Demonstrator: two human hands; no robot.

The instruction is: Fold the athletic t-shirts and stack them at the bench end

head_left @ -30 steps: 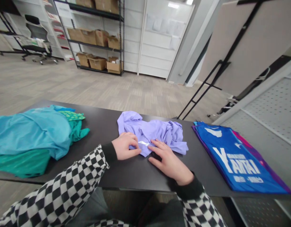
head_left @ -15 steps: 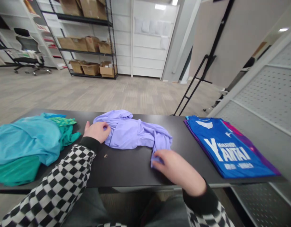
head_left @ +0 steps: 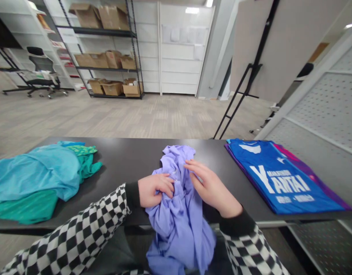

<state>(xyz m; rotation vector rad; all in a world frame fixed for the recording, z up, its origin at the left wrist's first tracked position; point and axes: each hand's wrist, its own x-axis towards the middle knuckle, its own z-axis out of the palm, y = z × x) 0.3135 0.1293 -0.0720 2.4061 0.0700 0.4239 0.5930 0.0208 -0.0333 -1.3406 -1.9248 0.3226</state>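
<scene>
A crumpled lavender shirt [head_left: 178, 225] lies lengthwise in front of me, its near end hanging over the table's front edge. My left hand [head_left: 155, 188] presses into its left side with curled fingers, gripping a fold of the cloth. At the right side of the shirt, my right hand [head_left: 212, 187] is open, fingers stretched out and touching or just over the fabric; contact is hard to tell. What shape the garment has under the folds is hidden.
On the dark table [head_left: 124, 160], a loose heap of turquoise and green shirts [head_left: 50, 172] lies left. At right sits a stack of folded shirts, a blue printed one [head_left: 267, 172] on top. Beyond stand a shelf of cardboard boxes [head_left: 113, 88] and a leaning board stand [head_left: 236, 99].
The lavender shirt has been turned from lying crosswise to lengthwise and pulled toward me over the edge. My left hand moved right onto it; my right hand let go of its end and opened.
</scene>
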